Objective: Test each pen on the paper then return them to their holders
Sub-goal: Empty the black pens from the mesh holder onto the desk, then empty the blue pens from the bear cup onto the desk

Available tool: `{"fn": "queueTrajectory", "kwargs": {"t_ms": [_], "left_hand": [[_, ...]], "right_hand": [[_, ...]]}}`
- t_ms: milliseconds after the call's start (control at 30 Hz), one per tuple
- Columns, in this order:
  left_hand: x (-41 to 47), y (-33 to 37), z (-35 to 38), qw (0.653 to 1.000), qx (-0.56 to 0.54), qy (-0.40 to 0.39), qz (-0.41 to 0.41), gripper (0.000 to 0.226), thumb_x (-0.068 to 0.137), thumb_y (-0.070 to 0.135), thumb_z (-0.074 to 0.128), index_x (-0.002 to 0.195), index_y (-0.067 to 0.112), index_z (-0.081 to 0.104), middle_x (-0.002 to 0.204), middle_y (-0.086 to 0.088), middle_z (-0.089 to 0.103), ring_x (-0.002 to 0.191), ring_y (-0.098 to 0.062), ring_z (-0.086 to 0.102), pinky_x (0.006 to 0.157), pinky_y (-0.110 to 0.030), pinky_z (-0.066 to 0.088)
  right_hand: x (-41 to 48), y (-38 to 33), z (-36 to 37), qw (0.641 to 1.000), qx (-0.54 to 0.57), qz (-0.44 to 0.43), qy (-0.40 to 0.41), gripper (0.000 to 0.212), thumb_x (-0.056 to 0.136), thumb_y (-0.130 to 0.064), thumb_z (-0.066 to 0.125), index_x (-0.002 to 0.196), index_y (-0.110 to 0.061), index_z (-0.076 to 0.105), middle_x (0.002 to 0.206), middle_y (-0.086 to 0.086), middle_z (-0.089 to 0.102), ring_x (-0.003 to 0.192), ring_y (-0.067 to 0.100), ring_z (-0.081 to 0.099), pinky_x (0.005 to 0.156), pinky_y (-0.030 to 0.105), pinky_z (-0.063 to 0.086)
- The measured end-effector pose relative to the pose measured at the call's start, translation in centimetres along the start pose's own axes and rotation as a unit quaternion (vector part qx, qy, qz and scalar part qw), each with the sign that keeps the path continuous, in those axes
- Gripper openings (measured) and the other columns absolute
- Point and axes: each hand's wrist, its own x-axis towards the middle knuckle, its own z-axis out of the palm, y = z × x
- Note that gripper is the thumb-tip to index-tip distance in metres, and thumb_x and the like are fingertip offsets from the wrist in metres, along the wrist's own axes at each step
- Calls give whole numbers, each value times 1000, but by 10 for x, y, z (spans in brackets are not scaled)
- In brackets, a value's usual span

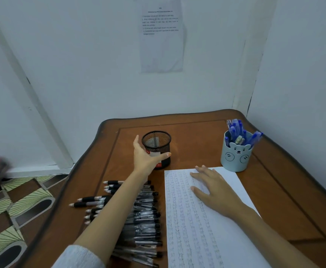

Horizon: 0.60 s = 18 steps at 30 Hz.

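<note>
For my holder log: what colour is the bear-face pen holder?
The bear-face pen holder is pale blue, seen in the head view.

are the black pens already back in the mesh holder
No, the mesh holder shows no pens and the black pens lie piled on the table.
</note>
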Motion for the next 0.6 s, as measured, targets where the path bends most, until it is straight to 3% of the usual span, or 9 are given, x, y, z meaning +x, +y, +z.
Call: {"fn": "queueTrajectory", "kwargs": {"t_ms": [67, 133, 167, 233, 300, 400, 500, 600], "left_hand": [[-18, 10, 4, 997, 45, 49, 35, 116, 62, 37, 88, 150, 29, 12, 157, -4, 13, 144, -24, 13, 113, -44, 24], [-47, 17, 10, 989, 75, 80, 96, 104, 68, 46, 81, 148, 34, 16, 157, 1, 5, 144, -18, 5, 113, -44, 17], [-62, 19, 15, 985, 79, 75, 133, 96, 71, 49, 78, 146, 35, 20, 157, 4, 5, 143, -14, 5, 113, -43, 15], [-91, 20, 29, 976, 90, 18, 198, 77, 78, 50, 71, 142, 36, 29, 155, 7, 15, 142, -12, 12, 113, -40, 16], [-113, 13, 48, 966, 135, -64, 209, 65, 84, 51, 64, 140, 34, 34, 154, 9, 23, 142, -10, 19, 115, -39, 21], [-127, -8, 76, 959, 209, -129, 139, 73, 84, 59, 58, 144, 30, 31, 157, 7, 20, 146, -11, 12, 118, -35, 13], [-128, -22, 85, 945, 271, -143, 111, 79, 84, 64, 53, 148, 26, 27, 159, 6, 13, 147, -12, 2, 117, -32, -1], [-127, -25, 84, 940, 286, -140, 126, 76, 83, 65, 53, 146, 25, 34, 159, 5, 15, 147, -12, 2, 117, -32, -3]], "right_hand": [[-6, -2, -6, 982, 127, 9, 140, 24, 91, -9, 59, 108, -24, 68, 122, -14, 60, 121, 1, 50, 106, 21, 35], [-18, 3, -15, 920, 209, 72, 323, 34, 80, 12, 58, 75, -21, 66, 85, -11, 67, 90, 4, 61, 79, 26, 52], [-24, 7, -21, 886, 230, 119, 384, 34, 78, 13, 56, 70, -19, 62, 78, -8, 66, 84, 8, 60, 72, 30, 53], [-28, 20, -36, 843, 243, 183, 444, 26, 76, 9, 56, 77, -16, 58, 83, 2, 64, 81, 16, 59, 67, 35, 54], [-22, 34, -49, 833, 268, 204, 440, 32, 75, 8, 64, 96, -14, 54, 101, 9, 60, 86, 22, 58, 63, 27, 50], [-5, 51, -62, 862, 288, 191, 372, 66, 73, -4, 80, 125, -18, 42, 126, 3, 49, 107, 15, 53, 73, 14, 45], [9, 67, -60, 874, 337, 167, 309, 89, 67, -12, 87, 137, -24, 33, 136, -2, 44, 121, 10, 47, 86, 17, 47], [17, 74, -56, 877, 367, 156, 269, 92, 67, -12, 87, 139, -23, 32, 134, -4, 47, 120, 11, 48, 83, 17, 49]]}}
